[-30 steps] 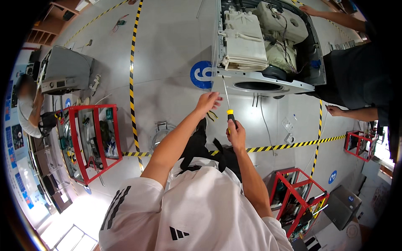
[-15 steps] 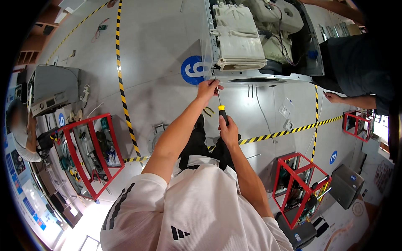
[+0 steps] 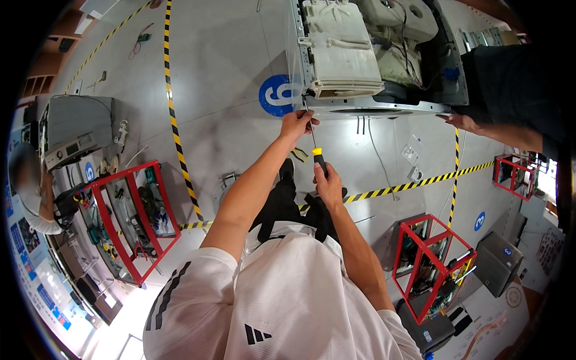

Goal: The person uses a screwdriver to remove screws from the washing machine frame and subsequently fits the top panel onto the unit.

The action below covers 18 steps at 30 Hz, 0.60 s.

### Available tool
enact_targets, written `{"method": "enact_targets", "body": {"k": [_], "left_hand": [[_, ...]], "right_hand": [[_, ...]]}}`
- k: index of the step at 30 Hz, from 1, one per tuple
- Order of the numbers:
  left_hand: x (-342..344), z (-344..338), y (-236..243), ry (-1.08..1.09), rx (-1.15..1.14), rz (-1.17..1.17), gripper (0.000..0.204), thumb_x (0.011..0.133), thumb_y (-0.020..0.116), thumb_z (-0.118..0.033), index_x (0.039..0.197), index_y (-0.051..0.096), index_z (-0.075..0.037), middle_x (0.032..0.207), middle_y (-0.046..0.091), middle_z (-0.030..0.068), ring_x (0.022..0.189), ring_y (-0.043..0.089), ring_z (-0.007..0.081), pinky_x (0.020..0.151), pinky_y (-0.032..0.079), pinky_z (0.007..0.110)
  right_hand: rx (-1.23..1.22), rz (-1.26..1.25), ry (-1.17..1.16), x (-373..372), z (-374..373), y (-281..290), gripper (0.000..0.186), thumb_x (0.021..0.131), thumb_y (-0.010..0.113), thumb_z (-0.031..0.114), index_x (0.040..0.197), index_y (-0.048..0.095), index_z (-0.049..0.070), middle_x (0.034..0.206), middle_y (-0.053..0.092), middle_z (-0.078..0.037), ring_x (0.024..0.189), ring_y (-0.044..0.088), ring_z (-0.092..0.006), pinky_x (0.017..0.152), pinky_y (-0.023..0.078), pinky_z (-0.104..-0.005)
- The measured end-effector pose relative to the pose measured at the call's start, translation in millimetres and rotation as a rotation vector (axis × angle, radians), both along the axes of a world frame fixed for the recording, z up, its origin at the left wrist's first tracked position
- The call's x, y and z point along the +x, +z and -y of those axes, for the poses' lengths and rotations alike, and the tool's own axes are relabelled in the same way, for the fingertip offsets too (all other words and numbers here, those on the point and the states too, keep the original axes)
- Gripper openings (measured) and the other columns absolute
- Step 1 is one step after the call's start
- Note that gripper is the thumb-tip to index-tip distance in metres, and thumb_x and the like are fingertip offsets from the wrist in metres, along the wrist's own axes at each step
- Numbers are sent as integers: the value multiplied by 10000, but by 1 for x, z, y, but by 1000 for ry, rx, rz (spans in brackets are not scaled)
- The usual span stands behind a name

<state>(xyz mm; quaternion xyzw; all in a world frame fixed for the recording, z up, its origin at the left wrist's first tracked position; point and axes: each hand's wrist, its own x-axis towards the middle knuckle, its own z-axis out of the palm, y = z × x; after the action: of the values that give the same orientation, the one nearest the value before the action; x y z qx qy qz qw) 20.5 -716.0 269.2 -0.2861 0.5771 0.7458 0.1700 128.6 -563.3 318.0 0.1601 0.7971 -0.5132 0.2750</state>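
A long screwdriver [image 3: 318, 152] with a black and yellow handle points up to the near left corner of an opened washing machine [image 3: 384, 109]. My right hand [image 3: 328, 185] is wrapped round its handle. Just below the machine's edge, my left hand [image 3: 295, 127] is closed, fingers pinched about the shaft close to the tip. The tip meets the metal corner; any screw there is too small to make out. Inside the machine, behind that corner, sits an off-white plastic housing [image 3: 345, 51].
At the machine's right a co-worker's hand [image 3: 461, 122] touches the panel edge. Pliers [image 3: 299, 155] lie on the floor beyond my feet. Red-framed tool carts [image 3: 157, 207] stand left and right. Another appliance [image 3: 81, 123] and a person are at far left.
My hands keep their grip on the screwdriver at the same corner. The co-worker's hand has moved up and left to the panel edge. The view has shifted slightly.
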Motion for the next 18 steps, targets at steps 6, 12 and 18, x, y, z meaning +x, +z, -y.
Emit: {"method": "enact_targets", "body": {"k": [6, 12, 18], "left_hand": [[-1, -3, 1, 7, -2, -7, 256, 891, 545, -240, 914, 630, 0, 767, 668, 46, 562, 522, 69, 514, 443, 224], [-1, -4, -1, 17, -13, -14, 251, 887, 548, -237, 922, 629, -2, 770, 669, 51, 565, 520, 72, 516, 440, 230], [-3, -3, -7, -12, -24, -15, 225, 881, 560, -246, 963, 614, -43, 811, 666, 49, 622, 536, 73, 567, 427, 226]], "right_hand": [[-20, 20, -16, 2, -2, -7, 388, 881, 511, 395, 892, 579, 13, 586, 568, -71, 549, 557, -152, 543, 440, -294], [6, 15, -16, 2, -1, -9, 394, 870, 529, 398, 949, 594, 17, 615, 585, -87, 567, 566, -158, 554, 447, -294], [-26, 14, -39, 7, 5, -17, 383, 881, 518, 383, 1026, 576, 33, 690, 609, -75, 540, 531, -167, 526, 433, -300]]}}
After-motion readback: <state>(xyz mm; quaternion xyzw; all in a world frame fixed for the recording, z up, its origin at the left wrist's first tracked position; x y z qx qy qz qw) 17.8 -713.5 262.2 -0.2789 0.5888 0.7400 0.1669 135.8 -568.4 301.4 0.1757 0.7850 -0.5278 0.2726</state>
